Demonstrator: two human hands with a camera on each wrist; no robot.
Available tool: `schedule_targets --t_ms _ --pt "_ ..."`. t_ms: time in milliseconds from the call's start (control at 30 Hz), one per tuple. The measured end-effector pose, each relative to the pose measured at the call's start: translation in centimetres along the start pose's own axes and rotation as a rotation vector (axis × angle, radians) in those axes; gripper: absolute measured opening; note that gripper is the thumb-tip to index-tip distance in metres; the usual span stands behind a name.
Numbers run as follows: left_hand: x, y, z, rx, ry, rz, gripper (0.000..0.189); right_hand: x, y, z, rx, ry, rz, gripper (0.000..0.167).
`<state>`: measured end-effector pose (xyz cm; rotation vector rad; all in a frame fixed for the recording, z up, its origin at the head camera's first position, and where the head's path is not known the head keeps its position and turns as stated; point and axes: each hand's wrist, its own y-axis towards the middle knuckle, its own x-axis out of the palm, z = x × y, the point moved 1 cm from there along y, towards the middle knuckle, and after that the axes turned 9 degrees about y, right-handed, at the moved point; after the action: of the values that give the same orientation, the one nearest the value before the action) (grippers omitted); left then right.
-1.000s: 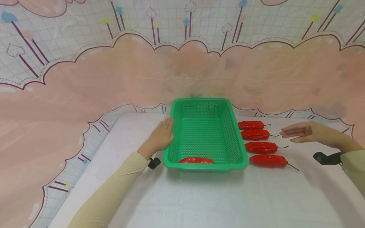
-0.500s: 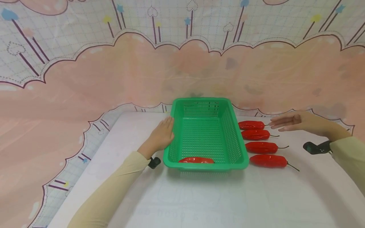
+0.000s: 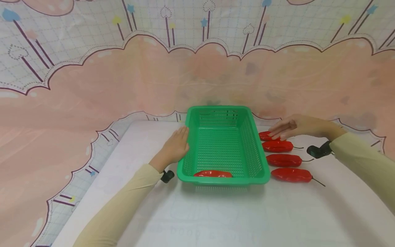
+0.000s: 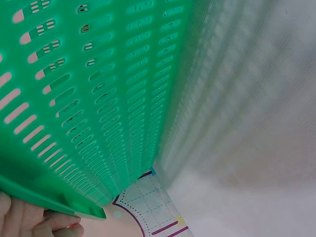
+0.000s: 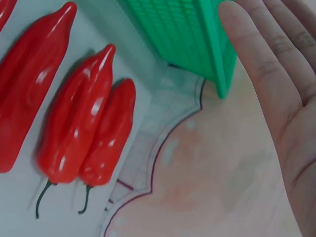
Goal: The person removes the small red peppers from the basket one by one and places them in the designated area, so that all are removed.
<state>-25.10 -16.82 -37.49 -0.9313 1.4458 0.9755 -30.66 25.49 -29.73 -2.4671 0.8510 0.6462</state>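
Note:
A green plastic basket (image 3: 217, 147) stands on the white table, with one red chili pepper (image 3: 213, 174) lying at its near end. My left hand (image 3: 173, 145) holds the basket's left rim; in the left wrist view its curled fingers (image 4: 29, 219) show against that rim. To the right of the basket, several red chili peppers (image 3: 283, 160) lie in a column, green stems pointing right. Over the farthest chili pepper (image 3: 265, 135) hovers my right hand (image 3: 297, 126), fingers extended and partly covering it. In the right wrist view this hand (image 5: 276, 74) appears apart from the peppers.
Behind the table hangs a patterned pink and white cloth (image 3: 216, 79), close to the basket's far end. The white tabletop (image 3: 222, 216) extends toward me. Each wrist wears a small black camera, one visible beside the right wrist (image 3: 319, 150).
My right hand has moved left from beyond the stems to above the farthest chili pepper. The left hand, the basket and the peppers have stayed put.

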Motion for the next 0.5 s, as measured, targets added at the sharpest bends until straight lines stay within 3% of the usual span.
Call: schedule_targets --t_ms 167,400,500 --pt "0.1 0.0 0.0 0.007 0.004 0.004 0.060 0.6 1.7 -1.1 0.057 0.035 -0.069 0.051" --pt "0.1 0.0 0.0 0.009 -0.001 0.003 0.060 1.6 3.6 -2.8 0.053 0.028 -0.124 0.061" --pt "0.2 0.1 -0.1 0.009 0.006 0.000 0.060 2.1 4.5 -3.3 0.063 0.016 -0.139 0.057"
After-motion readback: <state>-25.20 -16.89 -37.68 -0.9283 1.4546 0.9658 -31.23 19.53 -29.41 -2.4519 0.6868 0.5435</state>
